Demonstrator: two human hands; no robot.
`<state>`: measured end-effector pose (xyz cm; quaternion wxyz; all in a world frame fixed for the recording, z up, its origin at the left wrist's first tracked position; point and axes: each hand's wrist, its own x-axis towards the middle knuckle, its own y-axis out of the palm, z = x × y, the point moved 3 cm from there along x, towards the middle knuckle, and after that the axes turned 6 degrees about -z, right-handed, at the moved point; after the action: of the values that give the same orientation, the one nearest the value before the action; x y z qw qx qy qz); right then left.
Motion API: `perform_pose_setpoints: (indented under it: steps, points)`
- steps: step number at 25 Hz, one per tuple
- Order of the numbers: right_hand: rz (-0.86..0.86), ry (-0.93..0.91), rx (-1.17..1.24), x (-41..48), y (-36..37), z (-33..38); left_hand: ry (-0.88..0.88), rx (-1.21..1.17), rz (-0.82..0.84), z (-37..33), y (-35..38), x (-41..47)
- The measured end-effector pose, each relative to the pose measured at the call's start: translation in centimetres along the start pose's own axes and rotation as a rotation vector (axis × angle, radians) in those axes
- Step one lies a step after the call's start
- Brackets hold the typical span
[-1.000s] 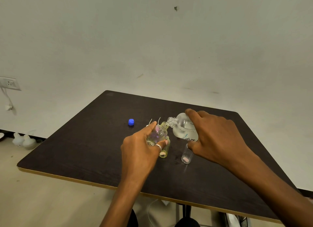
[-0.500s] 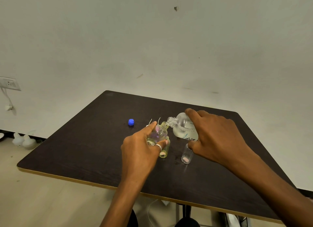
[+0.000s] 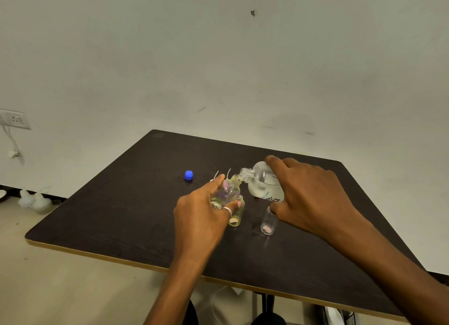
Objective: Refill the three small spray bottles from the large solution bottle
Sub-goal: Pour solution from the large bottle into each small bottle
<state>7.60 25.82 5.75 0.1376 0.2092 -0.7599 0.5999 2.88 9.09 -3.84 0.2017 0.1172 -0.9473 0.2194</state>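
Note:
My right hand (image 3: 308,198) grips the large clear solution bottle (image 3: 263,184), tipped to the left so its open neck meets the mouth of a small clear bottle (image 3: 229,191). That small bottle is held tilted in my left hand (image 3: 201,218). A second small bottle (image 3: 237,216) with yellowish liquid stands on the table right behind my left fingers. A third small bottle (image 3: 268,221), nearly empty, stands below my right hand. Two spray tops with white dip tubes (image 3: 222,174) lie behind the bottles, partly hidden.
A blue cap (image 3: 188,175) lies on the dark table (image 3: 121,215) to the left of the bottles. The table's front edge runs close below my forearms. White bottles (image 3: 34,201) sit on the floor at the left, under a wall socket (image 3: 14,119).

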Motion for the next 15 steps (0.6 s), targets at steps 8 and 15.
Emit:
perform_pose_setpoints:
  steps: [8, 15]
  points:
    - [0.003, -0.006, -0.005, 0.0, 0.09, -0.1, 0.013, 0.006, -0.001, 0.11, 0.01, 0.03]
    - [-0.002, -0.01, -0.004, -0.03, -0.01, -0.12, 0.009, 0.006, -0.001, 0.16, 0.12, 0.04]
